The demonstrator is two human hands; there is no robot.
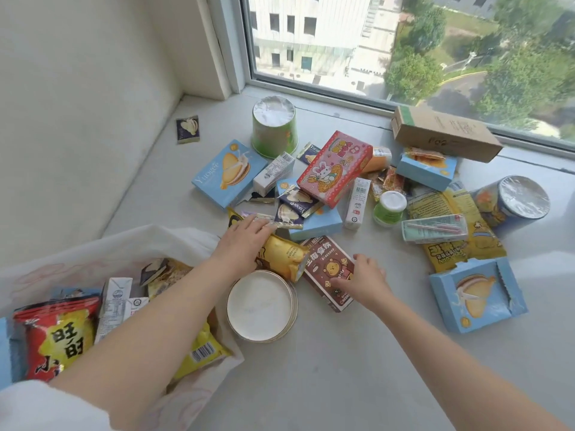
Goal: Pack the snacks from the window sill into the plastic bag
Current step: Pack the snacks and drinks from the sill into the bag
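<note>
We read "Yuogee" on the light-blue cardboard cookie box (228, 174), and large "旺" on the red crinkly snack bag (54, 337).

A room high up in a building. The window (404, 42) at twelve o'clock overlooks treetops and rooftops. Plain white walls (77, 104) meet at ten o'clock.
</note>
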